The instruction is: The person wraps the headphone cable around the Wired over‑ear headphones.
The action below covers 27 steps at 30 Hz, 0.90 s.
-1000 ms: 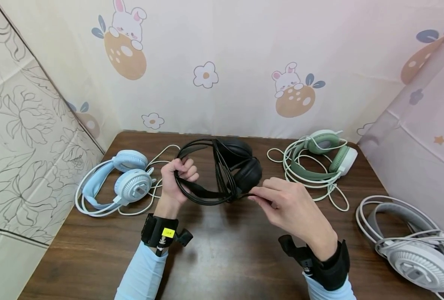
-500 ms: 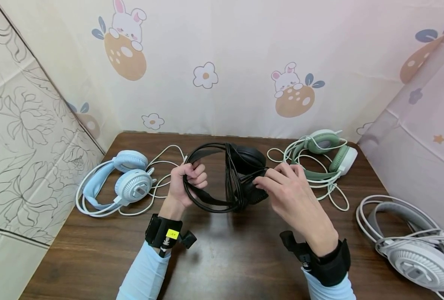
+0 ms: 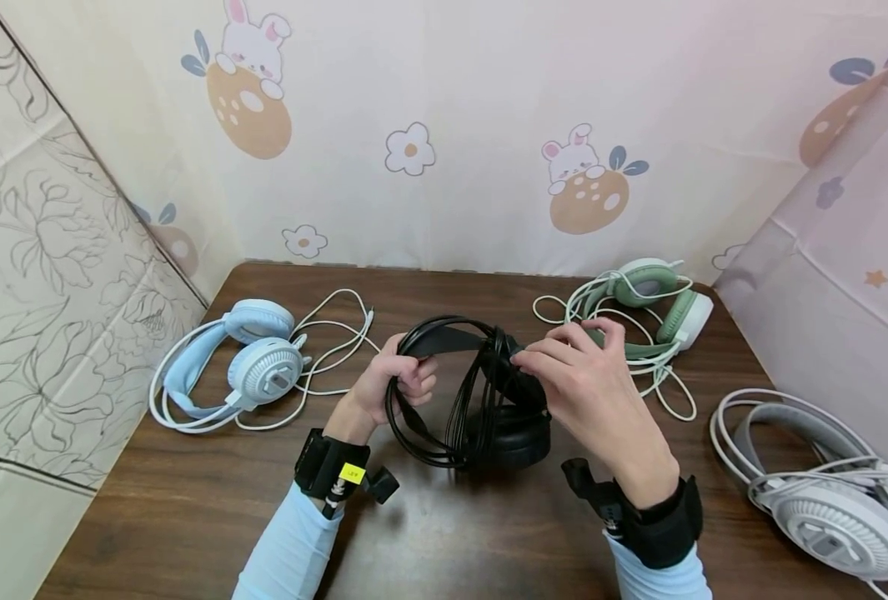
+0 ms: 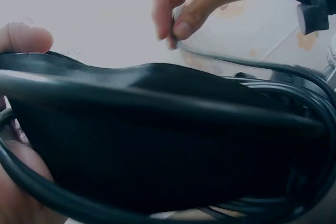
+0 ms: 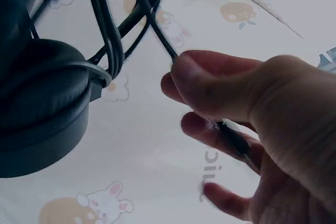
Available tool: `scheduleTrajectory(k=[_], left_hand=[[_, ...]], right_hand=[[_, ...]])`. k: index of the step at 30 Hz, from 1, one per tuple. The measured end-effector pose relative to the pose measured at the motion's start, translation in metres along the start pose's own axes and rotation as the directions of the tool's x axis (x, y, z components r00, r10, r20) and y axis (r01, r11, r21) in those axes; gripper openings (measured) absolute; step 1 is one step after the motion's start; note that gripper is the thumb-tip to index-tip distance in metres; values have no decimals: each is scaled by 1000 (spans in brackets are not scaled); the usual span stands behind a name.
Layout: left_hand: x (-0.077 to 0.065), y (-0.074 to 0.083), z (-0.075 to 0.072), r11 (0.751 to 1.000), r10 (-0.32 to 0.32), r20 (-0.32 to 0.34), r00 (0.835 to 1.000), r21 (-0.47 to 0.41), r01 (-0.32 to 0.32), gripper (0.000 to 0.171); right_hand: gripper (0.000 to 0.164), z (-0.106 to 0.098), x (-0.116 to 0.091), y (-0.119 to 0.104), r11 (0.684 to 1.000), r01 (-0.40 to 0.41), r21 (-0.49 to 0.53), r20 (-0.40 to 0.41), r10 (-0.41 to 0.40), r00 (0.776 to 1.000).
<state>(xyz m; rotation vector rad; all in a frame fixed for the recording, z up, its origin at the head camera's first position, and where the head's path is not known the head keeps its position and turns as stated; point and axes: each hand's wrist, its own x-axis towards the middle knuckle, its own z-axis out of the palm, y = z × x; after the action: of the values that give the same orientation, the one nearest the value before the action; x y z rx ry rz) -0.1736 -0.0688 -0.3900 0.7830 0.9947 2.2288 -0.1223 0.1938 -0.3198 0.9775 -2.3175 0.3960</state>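
My left hand (image 3: 387, 383) grips the headband of a pair of black headphones (image 3: 517, 437), held just above the table. Black cable (image 5: 113, 38) is wound in several loops around the headband, bunched near the ear cups. With thumb and forefinger, my right hand (image 3: 594, 396) pinches the cable's free end beside the ear cups. In the right wrist view a dark plug (image 5: 236, 140) lies under the palm, behind the pinching fingers. The wide inner band (image 4: 157, 145) fills much of the left wrist view, with the left thumb and fingers at its left end.
Light blue headphones (image 3: 267, 371) lie on the left of the brown table (image 3: 444, 533), their white cable loose beside them. Green and white headphones (image 3: 684, 321) lie at the back right. Grey-white headphones (image 3: 837, 521) sit at the right edge. Printed cloth (image 3: 481, 183) hangs behind.
The black headphones have moved right and toward me, turning so the ear cups hang lower. My left hand followed, keeping its grip. The right hand rose slightly with the cable end.
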Motion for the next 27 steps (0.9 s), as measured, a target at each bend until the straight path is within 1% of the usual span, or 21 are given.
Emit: scheduleTrajectory(k=[3, 6, 8, 11, 14, 15, 17, 19, 20, 21, 23, 24, 25, 26, 27], left_hand=[[0, -3, 3, 1000, -14, 52, 999, -3, 14, 31], [0, -4, 7, 999, -18, 103, 995, -31, 22, 33], [0, -4, 8, 998, -10, 137, 990, -58, 18, 37], [0, -2, 7, 996, 16, 187, 982, -87, 1, 43], [0, -1, 6, 993, 41, 215, 976, -114, -16, 48], [0, 0, 6, 992, 48, 219, 975, -121, -21, 49], [-1, 0, 5, 990, 57, 225, 973, -137, -26, 51], [0, 1, 5, 988, 65, 233, 970, -151, -29, 53], [0, 1, 5, 987, 71, 235, 969, -159, -34, 53], [0, 2, 4, 985, 78, 237, 968, -168, -39, 54], [0, 2, 4, 981, 93, 242, 966, -188, -47, 56], [0, 3, 4, 979, 98, 243, 965, -196, -50, 57], [0, 3, 4, 977, 103, 244, 964, -206, -52, 58], [-1, 3, 4, 974, 106, 243, 964, -219, -52, 58], [-1, 2, 4, 971, 108, 241, 964, -233, -50, 58]], right_hand=[[28, 5, 1, 2, 1000, 4, -22, -3, -4, 1000], [27, 11, 3, 4, 1000, 6, -12, 7, -6, 1000], [24, 15, 4, 6, 1000, 3, 21, 1, -3, 1000], [19, 19, 4, 8, 996, -17, 91, -33, 20, 999], [19, 24, 5, 11, 989, -37, 145, -77, 49, 996], [19, 25, 5, 12, 987, -46, 155, -79, 59, 995], [22, 26, 4, 13, 982, -68, 178, -43, 77, 996], [29, 25, 2, 13, 972, -114, 207, 59, 104, 993], [35, 23, 1, 13, 962, -151, 227, 135, 123, 983], [44, 21, 0, 12, 950, -196, 243, 219, 143, 965], [61, 17, -3, 11, 922, -287, 259, 372, 179, 911], [68, 15, -4, 11, 912, -323, 254, 430, 193, 882], [73, 13, -5, 11, 906, -343, 248, 471, 197, 860], [77, 12, -5, 10, 900, -360, 245, 499, 201, 843], [79, 12, -5, 11, 904, -357, 237, 509, 197, 838]])
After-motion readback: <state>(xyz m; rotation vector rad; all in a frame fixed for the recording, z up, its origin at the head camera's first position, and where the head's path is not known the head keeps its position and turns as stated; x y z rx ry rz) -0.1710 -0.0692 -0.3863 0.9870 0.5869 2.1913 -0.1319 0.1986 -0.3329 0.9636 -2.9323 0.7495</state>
